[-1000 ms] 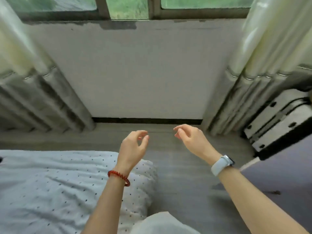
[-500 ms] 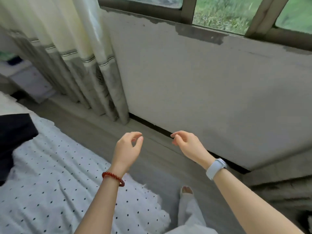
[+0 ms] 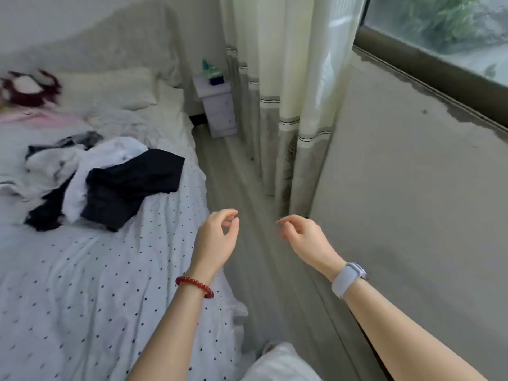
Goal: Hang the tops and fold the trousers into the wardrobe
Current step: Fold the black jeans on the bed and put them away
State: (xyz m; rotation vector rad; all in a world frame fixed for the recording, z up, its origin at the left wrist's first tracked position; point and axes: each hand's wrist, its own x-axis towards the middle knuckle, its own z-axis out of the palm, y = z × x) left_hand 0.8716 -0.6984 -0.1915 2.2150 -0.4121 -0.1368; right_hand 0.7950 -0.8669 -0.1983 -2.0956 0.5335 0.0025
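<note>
1. Hovering over the strip of floor [image 3: 233,171] at lower centre of the frame, the left hand [image 3: 217,237] holds nothing; its fingers are loosely curled, thumb and forefinger apart.
2. The right hand [image 3: 305,237] hangs level with it, just to the right, fingers also relaxed and bent, gripping nothing. The two hands are near each other but do not touch.
3. A red bead bracelet [image 3: 194,285] sits on the left wrist, and a watch with a pale strap [image 3: 347,279] on the right wrist.
4. The heap of clothes [image 3: 90,174] lies in the left middle of the frame on the bed [image 3: 82,284], well apart from both hands. It is a tangle of white and black garments; a black piece [image 3: 134,185] lies on top at the heap's right side. Which pieces are tops and which are trousers cannot be told.
5. The bed's sheet is white with small dark dots and fills the lower left.
6. A white pillow [image 3: 110,89] lies at the upper left, beside a blurred dark red and white thing [image 3: 27,88] at the frame's left edge.
7. A small pale bedside cabinet [image 3: 218,105] stands at upper centre, beside cream curtains [image 3: 286,92] that reach the floor.
8. A window [image 3: 445,31] occupies the upper right, above a grey wall [image 3: 412,188].
9. A leg in light trousers [image 3: 277,364] shows at bottom centre.
</note>
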